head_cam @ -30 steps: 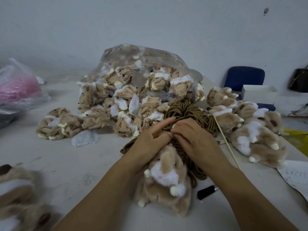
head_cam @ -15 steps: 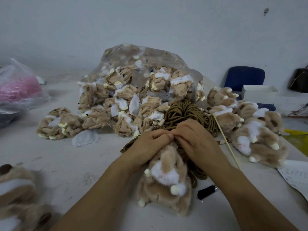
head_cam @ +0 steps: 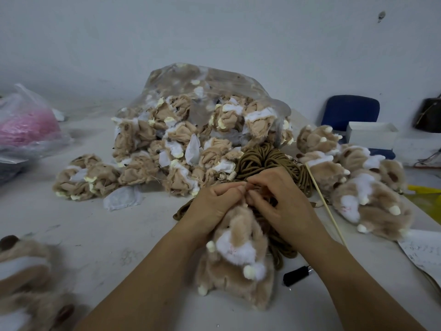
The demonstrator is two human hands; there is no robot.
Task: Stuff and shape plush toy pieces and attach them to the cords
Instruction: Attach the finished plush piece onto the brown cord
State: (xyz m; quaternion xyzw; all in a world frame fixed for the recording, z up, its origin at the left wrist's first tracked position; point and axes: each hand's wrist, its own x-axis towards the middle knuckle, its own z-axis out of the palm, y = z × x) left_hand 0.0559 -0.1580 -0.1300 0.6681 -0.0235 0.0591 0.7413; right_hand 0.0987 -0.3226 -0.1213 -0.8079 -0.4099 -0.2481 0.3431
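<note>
Hands meet at the fingertips now. The left hand (head_cam: 214, 204), whose fingers lay stretched a second ago, has curled tight and pinches the top of the plush toy (head_cam: 238, 254). The right hand (head_cam: 284, 201) pinches the same spot, knuckles bent. That toy lies on the pale, scuffed tabletop (head_cam: 119, 235) close to the person — fluffy tan fur, white muzzle, small cream nubs. Behind it sits a coil of brown braided cords (head_cam: 265, 158) — and a crinkled clear bag (head_cam: 202, 91) of limp unstuffed skins.

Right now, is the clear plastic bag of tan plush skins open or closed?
Open: the clear plastic bag gapes at the front, and tan plush skins spill out onto the white table.
</note>
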